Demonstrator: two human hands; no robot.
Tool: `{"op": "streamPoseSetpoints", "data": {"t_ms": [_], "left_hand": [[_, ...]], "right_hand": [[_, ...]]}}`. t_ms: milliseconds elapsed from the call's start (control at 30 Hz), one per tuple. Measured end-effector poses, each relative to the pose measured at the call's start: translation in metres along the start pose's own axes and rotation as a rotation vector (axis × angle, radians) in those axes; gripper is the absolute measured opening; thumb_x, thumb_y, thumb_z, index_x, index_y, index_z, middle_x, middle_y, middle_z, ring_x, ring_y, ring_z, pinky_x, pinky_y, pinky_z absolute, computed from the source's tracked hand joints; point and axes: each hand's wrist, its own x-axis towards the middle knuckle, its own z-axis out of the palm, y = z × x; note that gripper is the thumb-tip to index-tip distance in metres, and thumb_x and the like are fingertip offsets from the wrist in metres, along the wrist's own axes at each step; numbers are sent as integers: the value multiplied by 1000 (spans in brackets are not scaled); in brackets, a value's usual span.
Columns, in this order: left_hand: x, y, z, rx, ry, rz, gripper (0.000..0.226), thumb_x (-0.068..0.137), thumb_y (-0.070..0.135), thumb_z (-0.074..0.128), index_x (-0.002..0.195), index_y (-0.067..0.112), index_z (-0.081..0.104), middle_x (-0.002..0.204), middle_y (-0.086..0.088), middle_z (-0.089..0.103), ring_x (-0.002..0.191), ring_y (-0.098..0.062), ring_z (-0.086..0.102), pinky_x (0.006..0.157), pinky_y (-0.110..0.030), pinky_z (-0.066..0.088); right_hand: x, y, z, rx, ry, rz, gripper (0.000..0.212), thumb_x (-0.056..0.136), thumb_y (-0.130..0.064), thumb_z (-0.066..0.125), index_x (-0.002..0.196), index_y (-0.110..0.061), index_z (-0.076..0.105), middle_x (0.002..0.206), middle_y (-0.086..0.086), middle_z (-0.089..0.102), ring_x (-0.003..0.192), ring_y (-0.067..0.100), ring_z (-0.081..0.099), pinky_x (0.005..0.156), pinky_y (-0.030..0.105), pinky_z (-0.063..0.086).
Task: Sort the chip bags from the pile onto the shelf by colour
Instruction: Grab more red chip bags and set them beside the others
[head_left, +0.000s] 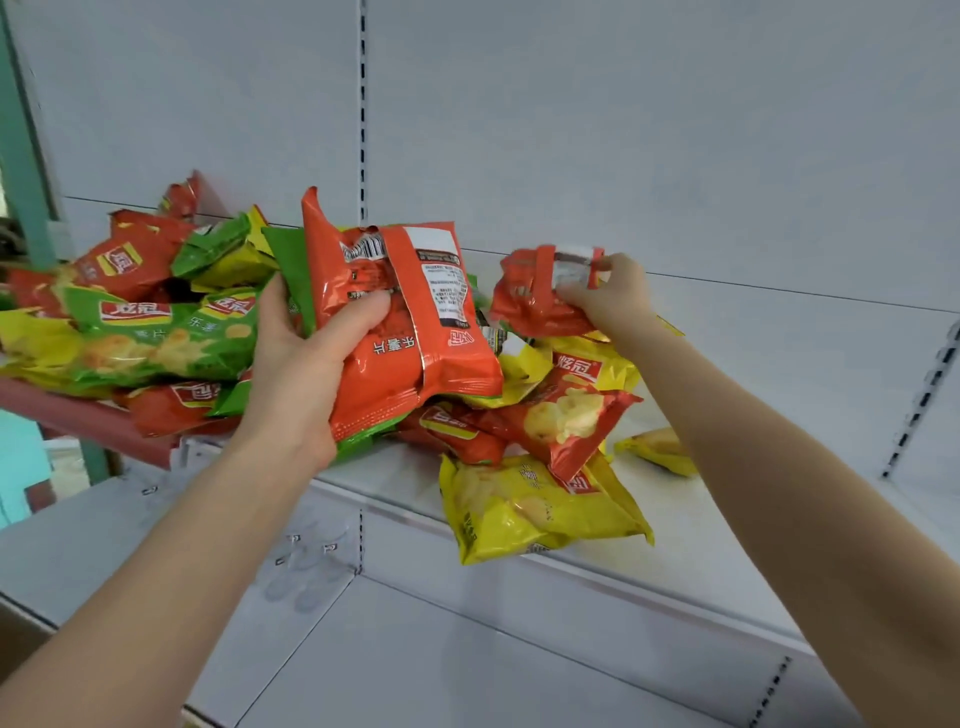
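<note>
Glossy, crinkled red bags (410, 332)

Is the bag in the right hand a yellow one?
No, the right hand grips a crumpled red bag, not a yellow one.

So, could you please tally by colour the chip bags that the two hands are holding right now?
Red: 2, a large red bag in the left hand and a crumpled red bag in the right hand.
Green: 1, a green bag showing behind the large red bag.
Yellow: 0.
Total: 3.
</note>
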Motion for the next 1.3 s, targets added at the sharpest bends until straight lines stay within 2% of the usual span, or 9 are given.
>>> {"op": "streamPoseSetpoints", "data": {"t_ms": [167, 267, 367, 467, 700, 933, 1033, 1133, 1300], "left_hand": [[3, -2, 13, -56, -9, 3, 73, 82, 14, 71, 142, 29, 32, 112, 2, 67, 84, -16, 71, 59, -34, 59], [1, -6, 32, -94, -63, -25, 79, 79, 28, 74, 144, 30, 30, 119, 3, 64, 89, -16, 70, 68, -38, 59], [-7, -5, 48, -86, -111, -46, 119, 44, 65, 82, 145, 35, 27, 130, 5, 59, 110, -20, 62, 91, -49, 51], [-9, -10, 54, -48, -140, -51, 144, 21, 69, 85, 147, 34, 23, 130, 2, 59, 112, -22, 61, 94, -52, 48], [-9, -7, 56, 14, -183, -86, 132, 41, 53, 90, 149, 31, 16, 131, 1, 57, 110, -20, 62, 93, -50, 50], [3, -10, 41, 0, -71, -41, 79, 72, 14, 79, 138, 17, 36, 106, -2, 67, 82, -15, 71, 62, -31, 57], [7, -8, 32, -7, -45, -32, 76, 73, 13, 79, 137, 18, 38, 108, -3, 67, 86, -18, 70, 63, -31, 58], [9, -5, 24, 16, -22, -17, 77, 71, 15, 80, 136, 20, 39, 109, -2, 66, 90, -19, 69, 75, -39, 58], [5, -1, 18, 22, -17, 2, 85, 71, 16, 81, 140, 21, 32, 115, 0, 63, 96, -19, 68, 83, -44, 56]], "right_hand": [[-38, -21, -41, 598, -129, -24, 43, 84, -13, 67, 123, -6, 50, 89, 12, 67, 70, 18, 66, 73, 39, 57], [-70, -33, -47, 421, -259, -141, 41, 83, -16, 67, 119, -16, 49, 87, 6, 66, 71, 16, 65, 71, 34, 55], [-88, -40, -46, 275, -205, -224, 45, 81, -19, 71, 120, -20, 48, 86, 0, 62, 75, 12, 63, 67, 27, 54], [-96, -44, -50, 276, -181, -252, 44, 80, -17, 71, 116, -23, 46, 85, -4, 60, 67, 4, 61, 61, 19, 54], [-98, -45, -55, 357, -248, -213, 41, 83, -16, 68, 117, -22, 46, 90, 1, 65, 75, 13, 65, 68, 28, 57], [-93, -34, -54, 316, -299, -223, 29, 91, -23, 57, 120, -25, 49, 92, 2, 69, 80, 11, 67, 74, 27, 55], [-78, -8, -52, -113, -73, -147, 46, 90, -42, 56, 129, -17, 50, 100, 4, 64, 98, 19, 62, 85, 33, 46], [-74, 28, -46, -490, -210, 82, 74, 81, -56, 60, 134, -8, 43, 131, 11, 52, 120, 26, 48, 92, 33, 39], [-78, 41, -50, -248, -192, 169, 56, 74, -37, 75, 114, -3, 57, 93, 9, 60, 84, 23, 61, 71, 35, 53]]}}
